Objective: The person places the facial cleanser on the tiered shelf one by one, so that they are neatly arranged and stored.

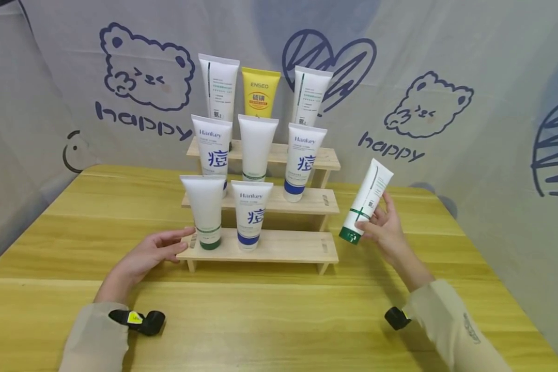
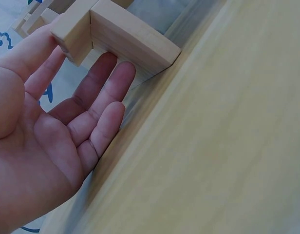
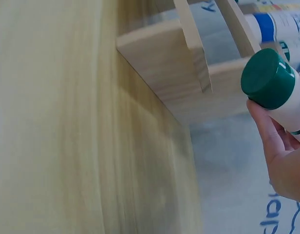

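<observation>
My right hand (image 1: 391, 235) grips a white squeeze tube (image 1: 368, 199) with a green cap, pinched between thumb and fingers. Tilted, it is in the air to the right of a three-step wooden display rack (image 1: 297, 247). Its green cap (image 3: 268, 79) faces the camera in the right wrist view. At the rack's left end, my left hand (image 1: 154, 250) touches the lowest step with loosely extended fingers (image 2: 103, 92). Beside that hand on this step stand a plain white tube with a green cap (image 1: 203, 209) and a blue-capped Hankey tube (image 1: 250, 213).
On the middle step are two Hankey tubes (image 1: 300, 160) with a plain white tube (image 1: 258, 147) between them. Up top, a yellow tube (image 1: 259, 92) stands between two white tubes (image 1: 310, 95). The rack is on a wooden table (image 1: 260, 320) before a printed cloth (image 1: 242, 31).
</observation>
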`<move>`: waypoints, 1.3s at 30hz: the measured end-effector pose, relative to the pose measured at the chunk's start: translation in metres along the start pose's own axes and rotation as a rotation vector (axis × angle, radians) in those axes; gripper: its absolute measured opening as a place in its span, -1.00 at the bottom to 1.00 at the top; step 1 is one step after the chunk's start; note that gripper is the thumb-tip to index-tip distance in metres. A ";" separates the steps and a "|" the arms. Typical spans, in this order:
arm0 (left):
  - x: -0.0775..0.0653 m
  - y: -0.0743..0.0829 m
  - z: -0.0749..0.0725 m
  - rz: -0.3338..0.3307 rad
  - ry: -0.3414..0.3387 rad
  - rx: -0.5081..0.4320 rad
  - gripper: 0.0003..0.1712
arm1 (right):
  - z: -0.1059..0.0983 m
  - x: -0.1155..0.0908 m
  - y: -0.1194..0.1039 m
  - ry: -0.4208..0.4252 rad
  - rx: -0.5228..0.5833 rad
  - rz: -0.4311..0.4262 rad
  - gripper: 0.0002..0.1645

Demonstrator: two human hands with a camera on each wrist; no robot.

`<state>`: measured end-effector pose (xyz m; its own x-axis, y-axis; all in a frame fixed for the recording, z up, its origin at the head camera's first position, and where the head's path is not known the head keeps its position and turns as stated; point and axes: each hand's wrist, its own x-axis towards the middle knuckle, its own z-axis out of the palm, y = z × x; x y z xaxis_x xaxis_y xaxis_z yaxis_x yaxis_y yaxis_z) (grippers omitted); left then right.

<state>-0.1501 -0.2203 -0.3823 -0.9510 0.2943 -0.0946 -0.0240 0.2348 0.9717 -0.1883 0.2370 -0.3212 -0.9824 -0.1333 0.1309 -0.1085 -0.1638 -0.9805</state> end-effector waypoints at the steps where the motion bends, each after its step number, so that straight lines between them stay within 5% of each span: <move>1: 0.000 0.000 0.000 0.000 0.001 0.002 -0.40 | 0.002 -0.001 0.000 -0.006 0.002 -0.029 0.22; 6: 0.002 0.000 0.000 -0.012 0.009 0.007 -0.37 | 0.013 -0.007 0.002 -0.029 -0.020 -0.162 0.28; 21: 0.000 0.001 -0.001 0.003 0.002 -0.001 -0.40 | 0.052 -0.009 0.002 -0.081 -0.086 -0.377 0.20; 34: 0.001 -0.001 -0.001 0.003 -0.003 -0.006 -0.39 | 0.084 -0.005 0.014 -0.106 -0.379 -0.432 0.05; 39: 0.000 0.001 0.000 0.008 -0.004 -0.010 -0.40 | 0.089 -0.003 0.023 -0.103 -0.515 -0.535 -0.07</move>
<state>-0.1502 -0.2202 -0.3817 -0.9499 0.3001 -0.0877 -0.0193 0.2236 0.9745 -0.1744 0.1464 -0.3309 -0.7588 -0.2591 0.5975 -0.6500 0.2431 -0.7200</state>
